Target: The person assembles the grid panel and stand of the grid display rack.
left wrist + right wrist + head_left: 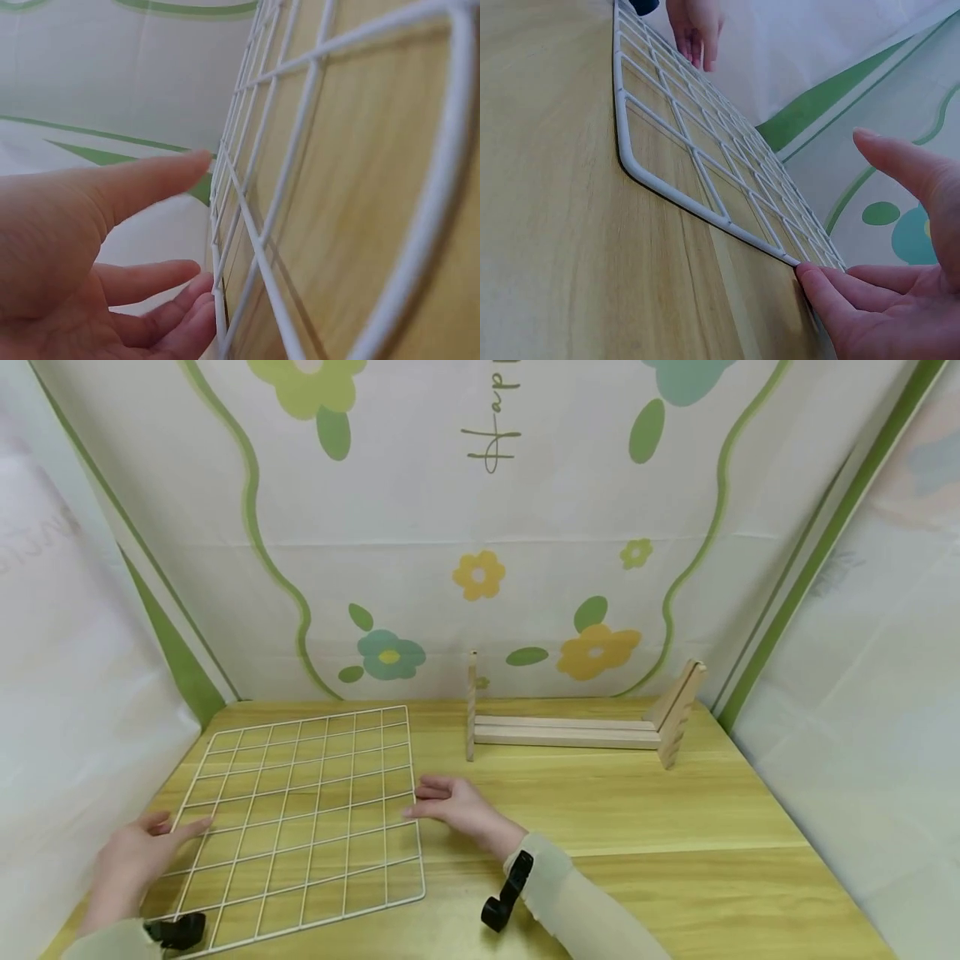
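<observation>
A white wire grid panel [316,812] lies on the wooden table, its mesh of square openings also filling much of the left wrist view. At its left edge is my left hand [138,857], fingertips right at the border wire and thumb [161,182] stretched out apart from them. My right hand [461,814] is at the opposite edge. In the right wrist view its fingertips [814,279] touch the outer wire, while the thumb [896,161] stands raised away from the panel. Neither hand's thumb closes on the wire.
Behind and to the right stands a wooden rack [566,739], with an upright at each end joined by horizontal bars. White cloth walls [555,510] with flower prints and green lines enclose the table [637,827] at the back and both sides. A black wrist device [508,893] sits on each sleeve.
</observation>
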The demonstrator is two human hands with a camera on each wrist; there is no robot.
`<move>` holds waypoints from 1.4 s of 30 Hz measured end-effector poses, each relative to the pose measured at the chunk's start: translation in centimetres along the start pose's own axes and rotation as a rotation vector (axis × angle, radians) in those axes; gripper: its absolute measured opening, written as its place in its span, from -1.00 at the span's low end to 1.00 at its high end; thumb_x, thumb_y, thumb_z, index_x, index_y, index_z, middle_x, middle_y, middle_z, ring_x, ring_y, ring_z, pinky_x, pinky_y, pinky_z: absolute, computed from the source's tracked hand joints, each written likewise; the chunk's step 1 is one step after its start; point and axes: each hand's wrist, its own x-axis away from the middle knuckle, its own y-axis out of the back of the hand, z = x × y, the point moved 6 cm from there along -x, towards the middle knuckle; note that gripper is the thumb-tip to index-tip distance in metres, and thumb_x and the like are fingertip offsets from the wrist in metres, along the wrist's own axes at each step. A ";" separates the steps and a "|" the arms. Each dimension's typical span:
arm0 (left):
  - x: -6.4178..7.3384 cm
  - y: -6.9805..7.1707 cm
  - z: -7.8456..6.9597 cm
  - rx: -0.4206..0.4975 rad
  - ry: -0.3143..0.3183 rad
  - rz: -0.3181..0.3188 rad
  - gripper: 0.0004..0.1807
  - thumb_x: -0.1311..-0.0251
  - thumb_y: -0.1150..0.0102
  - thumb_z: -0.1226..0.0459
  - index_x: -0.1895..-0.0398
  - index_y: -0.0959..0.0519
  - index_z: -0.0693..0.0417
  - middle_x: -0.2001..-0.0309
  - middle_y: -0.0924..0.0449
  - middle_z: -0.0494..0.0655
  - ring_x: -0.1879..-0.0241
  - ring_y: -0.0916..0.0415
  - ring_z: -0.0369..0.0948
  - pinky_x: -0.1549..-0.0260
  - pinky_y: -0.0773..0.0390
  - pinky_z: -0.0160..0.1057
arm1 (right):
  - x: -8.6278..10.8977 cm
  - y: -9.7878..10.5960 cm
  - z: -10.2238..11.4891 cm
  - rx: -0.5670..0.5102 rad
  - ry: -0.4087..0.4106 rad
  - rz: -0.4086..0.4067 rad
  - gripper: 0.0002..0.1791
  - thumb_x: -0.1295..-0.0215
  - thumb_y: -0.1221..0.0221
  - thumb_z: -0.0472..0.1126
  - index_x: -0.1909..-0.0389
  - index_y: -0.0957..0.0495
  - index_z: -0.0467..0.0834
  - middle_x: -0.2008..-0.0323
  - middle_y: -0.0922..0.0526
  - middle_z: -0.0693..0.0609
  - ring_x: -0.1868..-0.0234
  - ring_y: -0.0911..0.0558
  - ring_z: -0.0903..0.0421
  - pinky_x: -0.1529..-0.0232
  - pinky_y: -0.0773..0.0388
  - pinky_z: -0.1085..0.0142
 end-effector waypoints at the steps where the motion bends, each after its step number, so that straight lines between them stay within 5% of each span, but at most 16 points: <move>1: -0.1 -0.1 0.0 0.001 0.002 0.012 0.12 -0.37 -0.06 -0.29 -0.41 -0.08 0.65 -0.37 -0.14 0.58 -0.27 -0.16 0.50 -0.15 -0.33 0.38 | 0.0 0.0 0.0 -0.006 0.001 0.002 -0.17 -0.29 -0.40 -0.13 -0.46 -0.27 -0.35 -0.29 -0.53 -0.16 -0.32 -0.48 -0.06 -0.42 -0.30 0.00; 7: -0.4 -0.1 0.4 0.011 0.031 0.020 -0.16 -0.50 0.05 -0.07 -0.40 -0.16 0.59 -0.38 -0.05 0.60 -0.31 -0.06 0.52 -0.21 -0.27 0.38 | 0.0 0.0 0.0 -0.025 0.007 0.007 -0.15 -0.29 -0.41 -0.13 -0.46 -0.25 -0.39 -0.31 -0.51 -0.20 -0.32 -0.48 -0.08 -0.41 -0.32 0.00; 12: -0.2 0.3 0.4 0.084 0.034 -0.051 -0.35 -0.50 0.04 0.14 -0.40 -0.23 0.53 -0.37 -0.10 0.57 -0.32 -0.11 0.47 -0.17 -0.33 0.32 | 0.0 0.0 -0.1 -0.024 0.010 0.012 -0.15 -0.31 -0.39 -0.12 -0.47 -0.23 -0.40 -0.32 -0.49 -0.21 -0.34 -0.45 -0.11 -0.42 -0.29 -0.01; 16: -0.1 1.0 0.1 0.141 0.066 -0.116 -0.36 -0.51 0.05 0.11 -0.41 -0.26 0.48 -0.39 -0.16 0.51 -0.34 -0.15 0.38 -0.11 -0.41 0.16 | 0.1 0.1 0.1 -0.027 0.017 0.015 -0.16 -0.33 -0.37 -0.12 -0.47 -0.22 -0.40 -0.32 -0.48 -0.23 -0.36 -0.44 -0.13 -0.43 -0.27 -0.03; 26: 0.5 1.5 -0.2 0.162 0.059 -0.304 -0.48 -0.49 0.05 0.20 -0.33 -0.42 0.41 -0.24 -0.45 0.43 -0.08 -0.37 0.13 0.37 -0.36 -0.34 | 0.1 0.3 -0.1 -0.032 0.019 -0.014 -0.21 -0.36 -0.36 -0.07 -0.44 -0.29 -0.39 -0.29 -0.52 -0.21 -0.31 -0.50 -0.09 -0.38 -0.36 0.01; 28: 0.6 1.5 -0.1 0.170 0.064 -0.325 -0.49 -0.49 0.01 0.18 -0.32 -0.46 0.37 -0.12 -0.58 0.32 -0.05 -0.38 0.07 0.37 -0.35 -0.36 | 0.0 0.4 -0.2 -0.056 0.026 -0.032 -0.27 -0.39 -0.33 -0.12 -0.41 -0.31 -0.42 -0.26 -0.54 -0.24 -0.24 -0.55 -0.09 -0.31 -0.47 0.07; 30: 0.7 1.6 0.2 0.181 0.068 -0.333 -0.48 -0.49 -0.01 0.15 -0.33 -0.47 0.33 0.10 -0.70 -0.02 -0.02 -0.39 0.00 0.35 -0.34 -0.38 | -0.2 0.4 -0.3 -0.082 0.035 -0.052 -0.35 -0.41 -0.30 -0.19 -0.38 -0.34 -0.45 -0.22 -0.57 -0.26 -0.17 -0.61 -0.10 -0.22 -0.55 0.13; 34: 0.7 1.9 0.2 0.225 0.061 -0.349 -0.48 -0.50 -0.01 0.12 -0.33 -0.48 0.33 0.41 -0.41 -0.71 0.08 -0.40 -0.19 0.35 -0.33 -0.44 | -0.4 0.6 -0.5 -0.109 0.025 -0.094 -0.49 -0.43 -0.26 -0.27 -0.29 -0.46 -0.44 -0.10 -0.65 -0.23 -0.01 -0.70 -0.07 -0.09 -0.64 0.20; 42: 0.6 2.0 -0.8 0.276 0.062 -0.326 -0.46 -0.51 -0.01 0.12 -0.38 -0.44 0.29 0.41 -0.34 -0.77 0.13 -0.37 -0.29 0.40 -0.35 -0.46 | -0.6 0.9 -0.4 -0.116 0.046 -0.156 -0.59 -0.35 -0.27 -0.44 -0.19 -0.55 -0.45 0.07 -0.69 -0.26 0.22 -0.72 0.05 0.11 -0.73 0.21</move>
